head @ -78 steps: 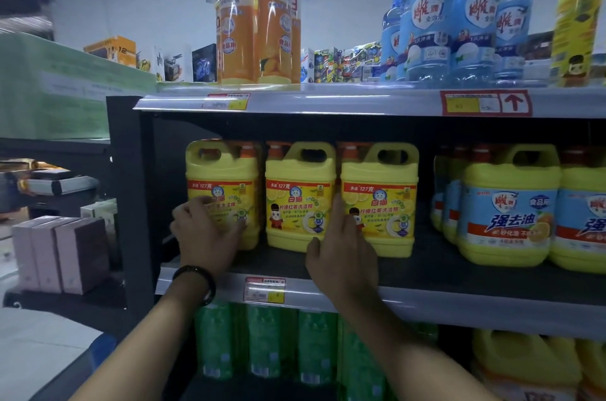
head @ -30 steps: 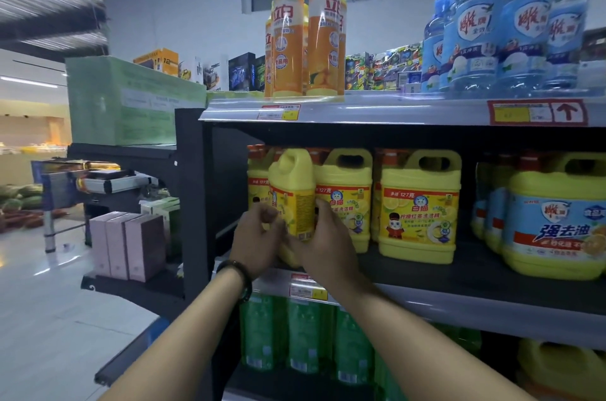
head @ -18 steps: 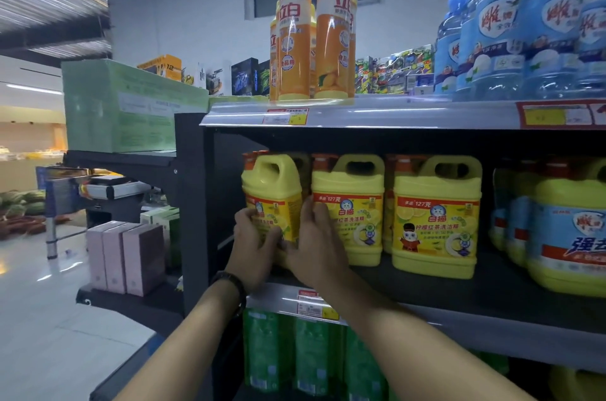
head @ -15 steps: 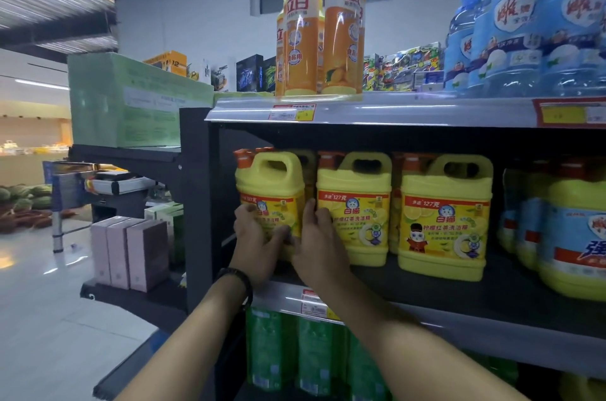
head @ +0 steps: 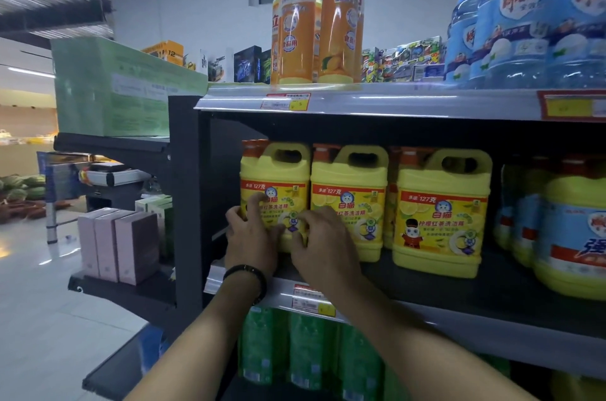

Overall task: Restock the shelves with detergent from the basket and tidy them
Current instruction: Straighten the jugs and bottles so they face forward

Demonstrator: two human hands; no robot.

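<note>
Shop aisle, middle shelf (head: 426, 292): the end jug (head: 275, 177) stands upright at the shelf's left edge, just beside the second jug (head: 349, 184). Left hand (head: 251, 240) and right hand (head: 323, 244) clasp its lower front, one each side, equally near.

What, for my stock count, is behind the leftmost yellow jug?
An extra orange cap peeks past the leftmost yellow jug, suggesting another jug; its body and anything deeper are covered.
</note>
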